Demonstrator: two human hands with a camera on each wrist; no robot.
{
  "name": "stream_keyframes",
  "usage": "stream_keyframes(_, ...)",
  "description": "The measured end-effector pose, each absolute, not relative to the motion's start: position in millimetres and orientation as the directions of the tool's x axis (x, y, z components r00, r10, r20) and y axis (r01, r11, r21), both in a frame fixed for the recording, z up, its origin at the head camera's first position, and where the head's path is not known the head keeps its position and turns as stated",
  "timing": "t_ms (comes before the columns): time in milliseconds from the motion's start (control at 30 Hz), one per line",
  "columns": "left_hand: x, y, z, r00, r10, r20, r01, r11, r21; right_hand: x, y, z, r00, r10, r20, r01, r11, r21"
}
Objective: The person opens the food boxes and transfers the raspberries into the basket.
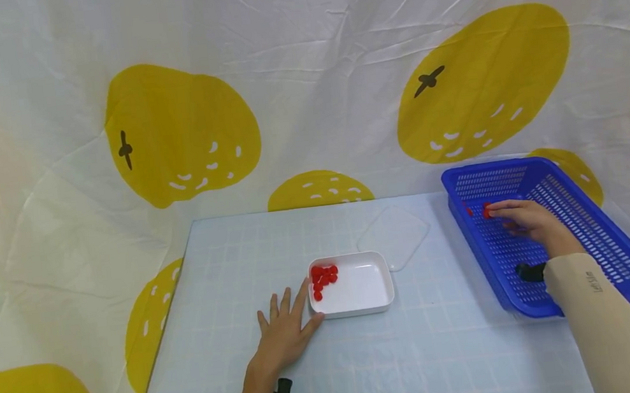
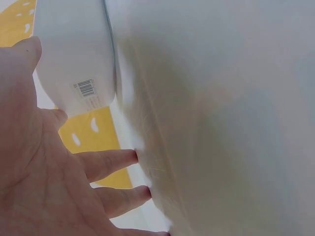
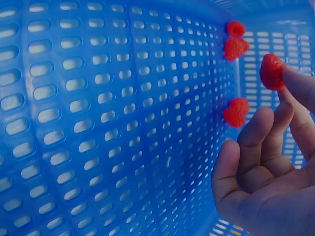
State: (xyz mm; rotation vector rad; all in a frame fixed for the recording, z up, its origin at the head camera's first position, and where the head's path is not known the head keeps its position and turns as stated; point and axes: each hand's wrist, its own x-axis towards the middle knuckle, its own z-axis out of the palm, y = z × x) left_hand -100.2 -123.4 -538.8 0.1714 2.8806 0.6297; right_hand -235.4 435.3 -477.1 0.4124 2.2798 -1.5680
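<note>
My left hand (image 1: 285, 335) spreads its fingers at the left end of a white tray (image 1: 361, 311), thumb and index finger touching its side. Several red raspberries (image 1: 325, 279) lie grouped at the tray's left. Inside the blue basket (image 1: 474, 263), my right hand (image 1: 527, 220) pinches one raspberry (image 3: 272, 72) between thumb and index finger, its other fingers curled loosely. More raspberries (image 3: 236, 112) sit in the basket near that hand. The left wrist view shows the tray's outer wall (image 2: 74, 59) with a barcode label beside the thumb and index finger.
A clear plastic lid (image 1: 394, 236) lies flat behind the tray, at its right. The pale checked tablecloth (image 1: 339, 373) covers the table. A white curtain with yellow fruit prints (image 1: 184, 130) hangs at the back and left.
</note>
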Motion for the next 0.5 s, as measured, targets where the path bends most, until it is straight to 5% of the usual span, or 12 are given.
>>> stream_keyframes(500, -100.1, -123.9, -540.2, -0.977, 0.160, -0.143, 0.085, 0.901, 0.426, -230.4, 425.0, -455.6, -0.930, 0.064, -0.362, 0.362, 0.328, -0.872)
